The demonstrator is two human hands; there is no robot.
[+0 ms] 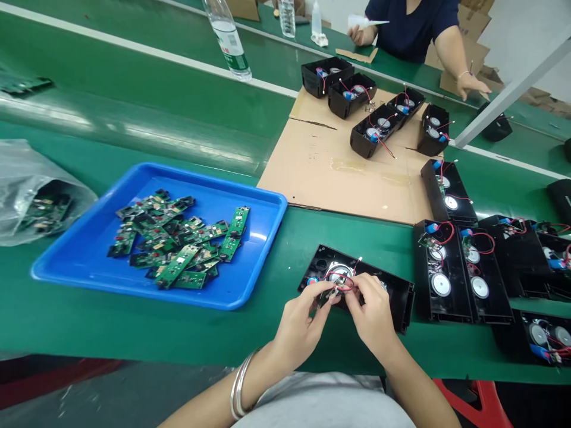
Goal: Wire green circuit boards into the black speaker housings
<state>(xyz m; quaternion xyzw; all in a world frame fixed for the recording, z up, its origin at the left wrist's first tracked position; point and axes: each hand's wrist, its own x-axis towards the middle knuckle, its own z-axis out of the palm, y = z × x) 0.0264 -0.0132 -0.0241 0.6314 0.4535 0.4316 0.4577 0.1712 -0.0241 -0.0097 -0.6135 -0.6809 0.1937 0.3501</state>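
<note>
A black speaker housing lies in front of me, its open side up and turned at a slant. One round speaker and a blue-wrapped part show inside it. Above the housing, my left hand pinches a small circuit board, mostly covered by the fingers. My right hand has its fingers closed on red and black wires right beside the board. The wire's end is hidden between the fingertips, so I cannot tell whether it is plugged in.
Left of me, a blue tray holds several green circuit boards, near a plastic bag of more boards. Housings stand at right and on cardboard. Behind are a water bottle and a co-worker across the bench.
</note>
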